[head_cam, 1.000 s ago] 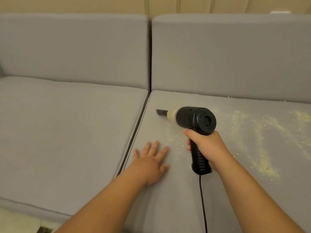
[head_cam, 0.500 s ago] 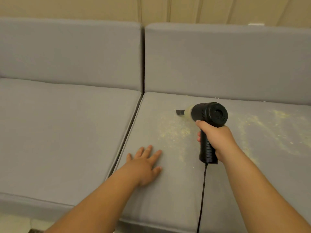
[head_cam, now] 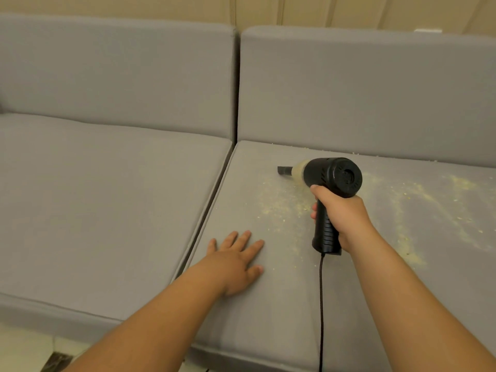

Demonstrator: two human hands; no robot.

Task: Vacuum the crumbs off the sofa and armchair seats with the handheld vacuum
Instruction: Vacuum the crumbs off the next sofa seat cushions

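Nearest the camera, two bare forearms reach forward over the front edge of the grey fabric sofa seat cushion [head_cam: 281, 304]. The left hand [head_cam: 234, 260] lies palm down on that cushion, fingers straight and slightly spread, holding nothing, just right of the dark seam [head_cam: 206, 213] that parts it from the neighbouring grey seat cushion [head_cam: 107, 205] on the left. The right hand [head_cam: 341, 216] is wrapped round the ribbed grip of the black pistol-shaped handheld vacuum [head_cam: 332, 181], thumb on the near side, fingers curled out of sight behind. A thin black cord [head_cam: 321, 304] hangs from the base of the grip and runs down towards the cushion's front edge.

The vacuum's round body sits above the fist, its rear cap facing the camera. Ahead of the body is a translucent dust cup with pale debris showing inside, then a short black nozzle pointing left, low over the cushion; whether the tip touches the fabric cannot be told.

Pale yellowish crumbs [head_cam: 279, 202] lie scattered on the cushion below the nozzle, between the two hands, and more streak across the fabric to the right of the vacuum. A few specks line the crease under the grey back cushions [head_cam: 362, 95], behind which is a beige panelled wall [head_cam: 268, 9].
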